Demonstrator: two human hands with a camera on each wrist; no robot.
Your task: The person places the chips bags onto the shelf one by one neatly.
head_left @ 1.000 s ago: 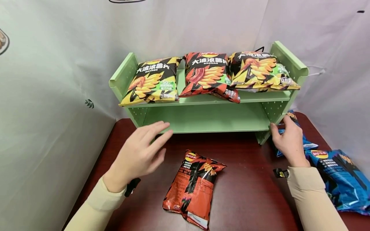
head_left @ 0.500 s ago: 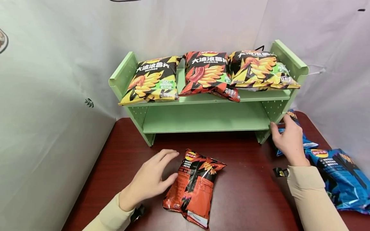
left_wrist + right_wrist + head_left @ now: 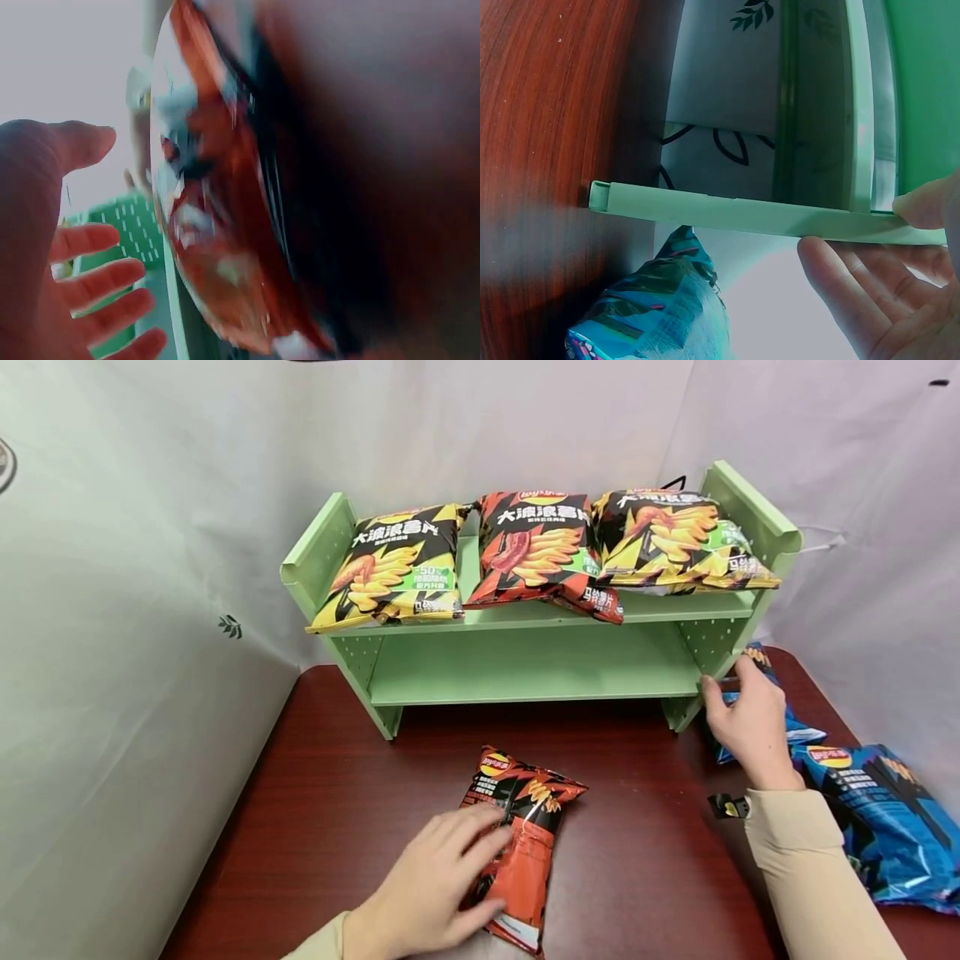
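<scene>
A red and black bag of potato chips [image 3: 534, 852] lies back side up on the table. My left hand [image 3: 438, 885] is over its left part, fingers loosely spread and hiding some of it. In the left wrist view the bag [image 3: 225, 247] looms large and blurred beside the spread fingers [image 3: 112, 285]. My right hand [image 3: 750, 727] grips the right side panel of a green two-tier rack [image 3: 525, 672]. The right wrist view has the thumb on one side of that panel [image 3: 727, 211] and the fingers [image 3: 840, 277] on the other.
On the top tier lie a yellow-black chip bag [image 3: 397, 564], a red one [image 3: 536, 547] and another yellow-black one [image 3: 667, 539]. Blue chip bags [image 3: 885, 827] lie right of the rack, beside my right forearm. White curtains [image 3: 150, 610] stand behind and at both sides.
My left hand has come down from in front of the rack's lower left, toward me and rightward, onto the red chip bag. My right hand keeps its grip on the rack.
</scene>
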